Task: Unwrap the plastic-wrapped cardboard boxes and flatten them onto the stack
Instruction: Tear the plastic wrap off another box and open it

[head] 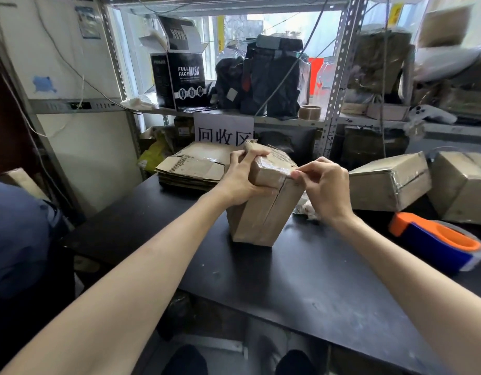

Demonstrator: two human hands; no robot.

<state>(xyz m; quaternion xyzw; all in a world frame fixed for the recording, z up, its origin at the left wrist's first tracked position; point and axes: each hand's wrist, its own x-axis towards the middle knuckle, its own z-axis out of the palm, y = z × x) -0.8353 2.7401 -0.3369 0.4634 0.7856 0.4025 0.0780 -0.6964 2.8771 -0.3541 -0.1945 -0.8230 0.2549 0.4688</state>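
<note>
Working on one box (263, 212), stood on end near the middle of the table (301, 288) and tilted. Gripped at its top left by the left hand (242, 177), fingers curled over the upper end. Pinched at the top right corner by the right hand (324, 186), thumb and forefinger closed on an edge of clear film (274, 165), or perhaps tape; hard to tell which. Glossy wrap showing only over the upper end. Lower faces looking like bare cardboard, with a seam running down the front. Judged mid-unwrap: peel begun but not finished, no flattening of this box yet.

Just behind the box, beside the right wrist, a crumpled wad of plastic (305, 205), probably stripped wrap. Behind and to the left, the stack (190, 169) of flattened cardboard, several sheets deep, reading as part of the job done. To the right, a second box (388, 182), tilted, just beside a third box (463, 182). Both shiny with film and apparently unopened.

Left to do, by this reckoning: finish the peel, collapse the box, lay it on the stack, then repeat for at least those two.

Nearer on the right, an orange-and-blue tape dispenser (436, 242), untouched. Beyond, metal shelving (339, 77) crowded with goods.
</note>
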